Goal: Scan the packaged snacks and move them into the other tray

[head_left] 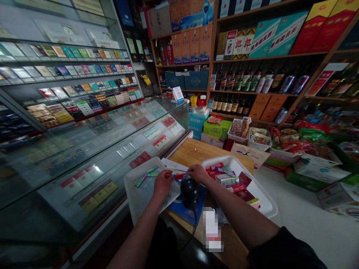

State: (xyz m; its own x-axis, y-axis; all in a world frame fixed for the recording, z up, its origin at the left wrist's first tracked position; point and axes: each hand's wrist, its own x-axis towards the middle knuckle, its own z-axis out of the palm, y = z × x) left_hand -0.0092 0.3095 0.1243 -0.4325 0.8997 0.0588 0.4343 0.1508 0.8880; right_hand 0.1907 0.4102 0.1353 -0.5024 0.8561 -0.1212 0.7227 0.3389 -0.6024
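Note:
A small red and blue pack (180, 176) is held level between my two hands, above a black rounded device (189, 191) with a cable. My left hand (163, 183) closes its fingers at the pack's left end, over the right part of a whitish tray (131, 186). That tray holds a few slim green packs (140, 181). The fingers of my right hand (198, 173) pinch the pack's right end. To the right, a white tray (267, 203) holds several red, purple and white packs (226, 179). A blue flat item (200, 205) lies under the black device.
A glass display counter (112, 149) runs along the left of the wooden table (193, 147). Tubs of packaged snacks (259, 138) stand beyond the table at right. Behind are shelves of bottles (227, 104) and boxes. A blurred-out white item (212, 229) lies near the table's front.

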